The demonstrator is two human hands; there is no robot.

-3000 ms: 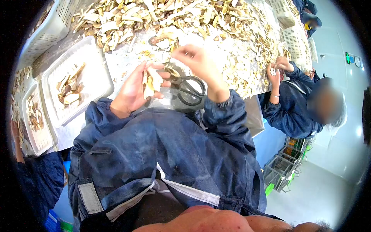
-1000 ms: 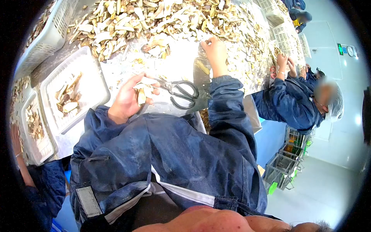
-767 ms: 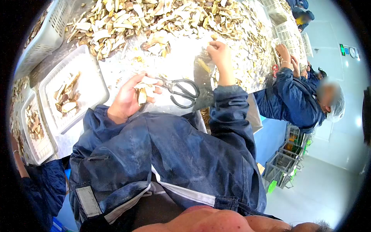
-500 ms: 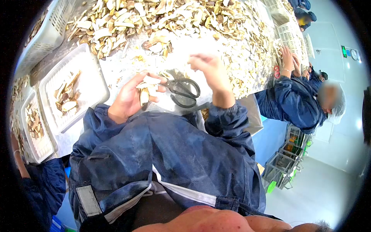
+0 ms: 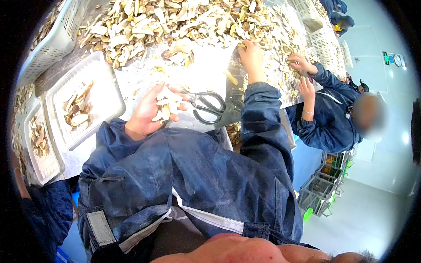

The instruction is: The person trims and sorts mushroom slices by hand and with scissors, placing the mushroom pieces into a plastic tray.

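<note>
My left hand is turned palm up near the table's front edge, its fingers curled around several pale dried mushroom slices. Black-handled scissors lie just right of it, their blade end by the fingertips; whether they touch is unclear. My right hand reaches out to the right side of the big mushroom pile, fingers pinched on what looks like a small slice at its edge. A single long slice lies on the table left of my right wrist.
At left stand a white tray with some slices, a smaller tray and a perforated basket. A co-worker in dark blue handles slices at right, near another basket. A small heap lies mid-table.
My right hand has moved forward and right, from above the scissors to the pile. More slices show in my left palm. The co-worker's hands have moved apart.
</note>
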